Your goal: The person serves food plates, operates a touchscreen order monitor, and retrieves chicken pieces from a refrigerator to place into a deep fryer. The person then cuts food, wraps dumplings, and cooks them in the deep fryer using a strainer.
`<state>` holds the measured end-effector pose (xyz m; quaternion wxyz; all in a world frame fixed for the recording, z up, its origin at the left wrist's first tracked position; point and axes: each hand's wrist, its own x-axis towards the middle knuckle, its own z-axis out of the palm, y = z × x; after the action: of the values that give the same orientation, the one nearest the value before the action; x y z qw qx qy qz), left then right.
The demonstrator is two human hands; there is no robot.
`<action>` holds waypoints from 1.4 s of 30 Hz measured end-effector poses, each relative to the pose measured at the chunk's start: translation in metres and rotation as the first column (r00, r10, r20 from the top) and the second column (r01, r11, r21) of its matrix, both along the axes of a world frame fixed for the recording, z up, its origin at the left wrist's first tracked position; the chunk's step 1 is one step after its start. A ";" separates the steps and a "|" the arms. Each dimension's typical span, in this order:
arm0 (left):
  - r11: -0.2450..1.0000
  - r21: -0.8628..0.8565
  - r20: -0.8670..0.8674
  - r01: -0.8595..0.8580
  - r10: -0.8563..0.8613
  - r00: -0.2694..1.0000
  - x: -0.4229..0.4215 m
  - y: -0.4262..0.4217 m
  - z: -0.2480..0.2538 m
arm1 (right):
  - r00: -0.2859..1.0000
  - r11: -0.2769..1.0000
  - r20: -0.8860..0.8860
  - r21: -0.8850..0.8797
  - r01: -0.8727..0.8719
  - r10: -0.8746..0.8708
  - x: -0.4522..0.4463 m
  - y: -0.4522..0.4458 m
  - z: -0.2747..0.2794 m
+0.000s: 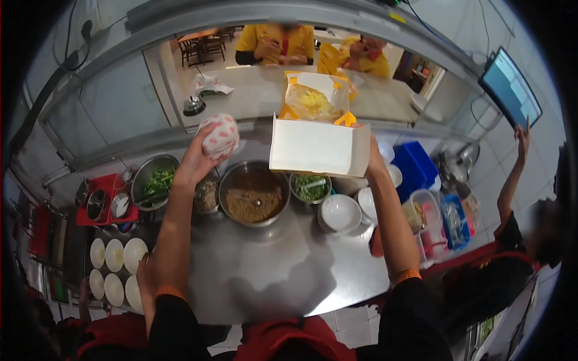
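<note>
My left hand (197, 157) is closed round a wrapped item (221, 137) in white paper with red spots, held up in front of the serving window. On the other side, my right hand (374, 157) grips the right edge of an open takeaway box (319, 147), white inside and yellow outside. Its white flap faces me, and a clear bag of yellow food (311, 101) lies in the far part. The fingers of that hand are mostly hidden by the box.
Below stand a steel bowl of brown food (256, 207), bowls of greens (158, 183) and white bowls (340, 213). A bell (193, 106) sits on the window ledge. People in yellow stand beyond; a co-worker at right touches a screen (510, 90).
</note>
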<state>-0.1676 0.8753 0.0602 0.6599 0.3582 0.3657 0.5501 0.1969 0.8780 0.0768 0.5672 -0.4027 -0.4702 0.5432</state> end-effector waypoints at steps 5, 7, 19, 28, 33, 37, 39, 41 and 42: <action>0.989 -0.074 -0.264 0.129 -0.144 0.954 -0.018 0.106 0.031 | 0.988 0.978 -0.036 0.153 -0.144 0.151 -0.030 0.108 -0.004; 0.991 -0.077 -0.327 0.108 -0.127 0.936 -0.017 0.135 0.037 | 0.978 0.964 -0.052 0.188 -0.189 0.202 -0.039 0.151 -0.011; 0.992 -0.080 -0.819 0.095 -0.120 0.561 -0.016 0.225 0.016 | 0.952 0.956 0.169 0.108 -0.274 0.254 -0.068 0.250 -0.026; 0.966 0.144 -0.968 -0.217 0.183 0.172 0.000 0.222 0.011 | 0.925 0.984 0.373 0.126 -0.124 0.069 -0.069 0.285 -0.036; 0.937 0.267 -0.947 -0.223 0.299 0.121 0.007 0.217 0.006 | 0.890 0.982 0.454 0.142 -0.125 0.048 -0.058 0.297 -0.041; 0.911 0.355 -0.918 -0.209 0.382 0.104 0.010 0.210 0.000 | 0.895 0.995 0.439 0.019 -0.099 0.081 -0.051 0.290 -0.042; 0.829 0.508 -0.838 -0.233 0.539 0.088 0.009 0.207 -0.003 | 0.951 0.996 0.301 -0.083 -0.042 0.065 -0.051 0.277 -0.036; 0.674 0.699 -0.650 -0.238 0.738 0.182 0.007 0.198 -0.007 | 0.921 0.986 0.357 0.006 0.164 -0.156 -0.057 0.239 -0.019; 0.566 0.788 -0.510 -0.243 0.820 0.257 0.009 0.186 -0.006 | 0.860 0.965 0.442 0.066 0.254 -0.256 -0.054 0.223 -0.014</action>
<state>-0.1586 1.0614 0.0543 0.0025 0.5958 0.5607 0.5751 0.1429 1.1015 0.0628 0.5119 -0.5737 -0.5318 0.3550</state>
